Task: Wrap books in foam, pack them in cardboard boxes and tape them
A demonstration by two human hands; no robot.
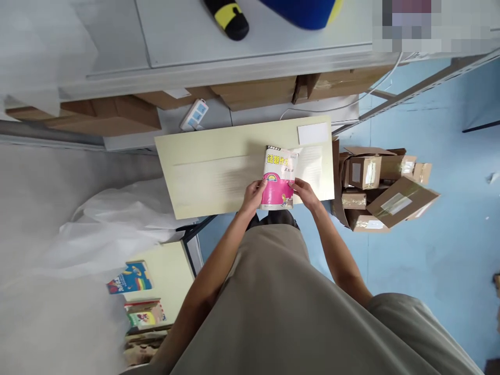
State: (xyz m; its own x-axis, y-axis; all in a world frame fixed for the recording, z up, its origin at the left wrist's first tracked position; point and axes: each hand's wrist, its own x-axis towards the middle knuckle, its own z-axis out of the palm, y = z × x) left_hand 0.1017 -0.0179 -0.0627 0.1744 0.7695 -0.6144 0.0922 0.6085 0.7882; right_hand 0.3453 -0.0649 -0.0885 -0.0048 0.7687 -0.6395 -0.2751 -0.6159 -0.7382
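Note:
Between my two hands is a book with a white and pink cover, yellow Chinese lettering and a small cartoon figure at the bottom. My left hand is closed on its left edge, the thumb lying on the cover. On the opposite edge, my right hand grips it the same way, fingers partly hidden behind. The book is over the pale yellow table, near the front edge. A white card or sheet lies at the table's back right.
Right of the table, a large carton holds several cardboard boxes. At lower left, a second pale table bears a blue book and more books. Behind stands a grey shelf with cartons beneath and a power strip.

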